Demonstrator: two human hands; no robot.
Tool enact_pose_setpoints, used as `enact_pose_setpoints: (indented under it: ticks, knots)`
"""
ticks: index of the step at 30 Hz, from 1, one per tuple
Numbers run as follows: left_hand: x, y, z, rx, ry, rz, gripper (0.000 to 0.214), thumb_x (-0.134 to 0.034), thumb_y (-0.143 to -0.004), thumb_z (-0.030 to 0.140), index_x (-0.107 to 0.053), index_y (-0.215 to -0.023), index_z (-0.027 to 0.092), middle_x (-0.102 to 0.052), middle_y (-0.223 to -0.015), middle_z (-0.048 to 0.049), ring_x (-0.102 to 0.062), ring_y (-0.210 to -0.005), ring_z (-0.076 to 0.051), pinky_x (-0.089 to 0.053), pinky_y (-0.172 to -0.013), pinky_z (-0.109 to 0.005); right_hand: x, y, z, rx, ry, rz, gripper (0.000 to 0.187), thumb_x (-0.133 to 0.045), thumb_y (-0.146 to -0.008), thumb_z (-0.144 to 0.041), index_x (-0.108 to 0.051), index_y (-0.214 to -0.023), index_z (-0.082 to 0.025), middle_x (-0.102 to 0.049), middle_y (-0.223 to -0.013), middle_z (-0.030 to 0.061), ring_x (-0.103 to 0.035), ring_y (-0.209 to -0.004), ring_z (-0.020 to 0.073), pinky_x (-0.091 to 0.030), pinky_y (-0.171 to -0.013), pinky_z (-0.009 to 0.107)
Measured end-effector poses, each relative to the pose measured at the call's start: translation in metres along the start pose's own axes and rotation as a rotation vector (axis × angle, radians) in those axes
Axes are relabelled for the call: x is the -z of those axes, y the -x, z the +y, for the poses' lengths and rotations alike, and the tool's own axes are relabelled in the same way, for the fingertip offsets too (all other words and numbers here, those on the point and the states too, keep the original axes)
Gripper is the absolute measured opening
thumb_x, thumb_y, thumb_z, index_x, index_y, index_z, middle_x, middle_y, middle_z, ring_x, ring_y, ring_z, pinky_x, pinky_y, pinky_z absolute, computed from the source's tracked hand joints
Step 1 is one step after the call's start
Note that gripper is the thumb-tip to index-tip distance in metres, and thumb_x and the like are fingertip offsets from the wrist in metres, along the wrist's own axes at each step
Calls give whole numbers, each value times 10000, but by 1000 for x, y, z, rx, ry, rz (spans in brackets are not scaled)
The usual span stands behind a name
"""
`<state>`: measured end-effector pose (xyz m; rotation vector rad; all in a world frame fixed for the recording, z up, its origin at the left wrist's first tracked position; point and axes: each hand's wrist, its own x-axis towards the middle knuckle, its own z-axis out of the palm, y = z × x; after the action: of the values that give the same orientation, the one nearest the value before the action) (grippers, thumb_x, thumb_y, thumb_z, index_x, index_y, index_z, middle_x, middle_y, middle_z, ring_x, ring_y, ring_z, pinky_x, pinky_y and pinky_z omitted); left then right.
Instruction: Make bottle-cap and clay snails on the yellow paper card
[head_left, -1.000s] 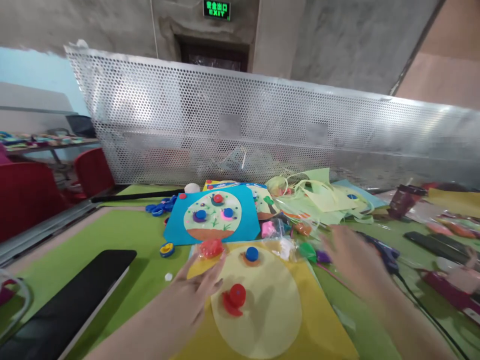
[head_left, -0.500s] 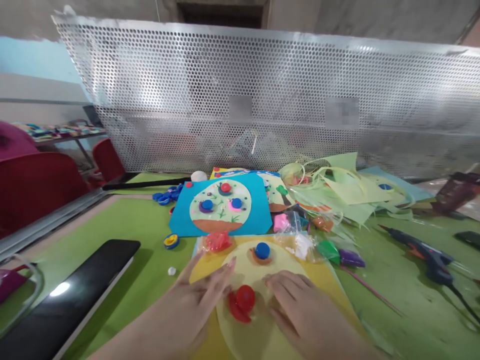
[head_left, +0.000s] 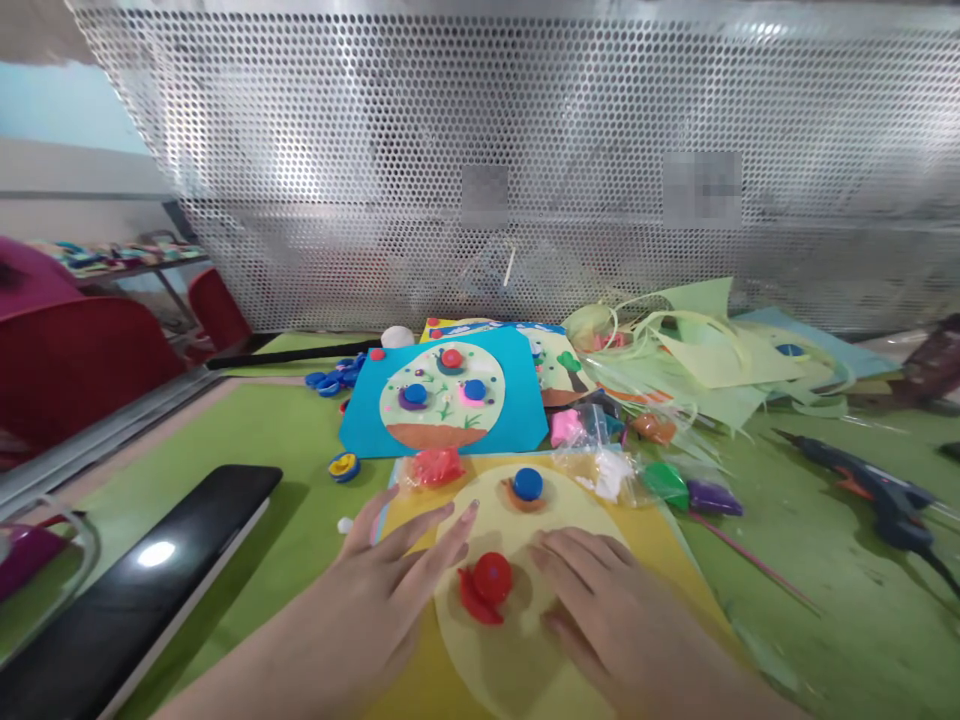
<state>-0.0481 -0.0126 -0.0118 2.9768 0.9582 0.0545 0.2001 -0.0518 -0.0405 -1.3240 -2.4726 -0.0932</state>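
A pale yellow paper oval (head_left: pixel 517 655) on a yellow sheet (head_left: pixel 671 555) lies before me. It carries a red bottle cap (head_left: pixel 493 577) with a curved red clay piece (head_left: pixel 478 600) along its lower left. Higher on the oval, a blue cap (head_left: pixel 528 484) sits with orange-brown clay (head_left: pixel 523 503) under it. My left hand (head_left: pixel 397 570) rests over the left part of the sheet, fingers spread, index fingertip close to the red cap. On the oval's right side, my right hand (head_left: pixel 600 590) lies palm down with fingers stretched out. Neither hand visibly holds anything.
Behind stands a blue card (head_left: pixel 367 410) with several capped snails. Red clay (head_left: pixel 435 467), white clay (head_left: pixel 611 475) and purple clay (head_left: pixel 714 497) border the sheet. A glue gun (head_left: pixel 862 490) lies right, a black phone-like slab (head_left: pixel 150 570) left. Perforated metal (head_left: pixel 420 180) rises behind.
The view has tilted slightly downward. My left hand's fingers are spread a little wider, while my right hand stays nearly where it was on the oval.
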Motion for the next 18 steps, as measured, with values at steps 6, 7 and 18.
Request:
enact_pose_setpoints:
  ticks: [6, 7, 18]
  knots:
    - [1, -1, 0, -7, -4, -20, 760, -290, -699, -51, -156, -1416, 164, -543, -1293, -116, -475, -1207, -267, -238, -997, -638, 1, 1, 0, -8, -23, -14, 319, -526, -765, -123, -595, -1076, -135, -658, -1031, 80, -601, -948, 255, -534, -771, 425]
    - [1, -1, 1, -1, -12, -28, 751, -287, -706, -51, -158, -1415, 162, -550, -1286, -116, -472, -1210, -268, -243, -997, -638, 2, 1, 0, -8, -24, -16, 319, -529, -765, -124, -595, -1076, -134, -657, -1031, 81, -599, -950, 256, -532, -772, 425]
    - [-1, -2, 2, 1, 2, -66, 748, -262, -705, -75, -147, -1419, 118, -630, -1174, -143, -453, -1223, -288, -193, -995, -671, -1, 1, -1, -22, -22, -56, 312, -511, -792, -128, -592, -1094, -121, -644, -1070, 93, -580, -981, 264, -515, -808, 432]
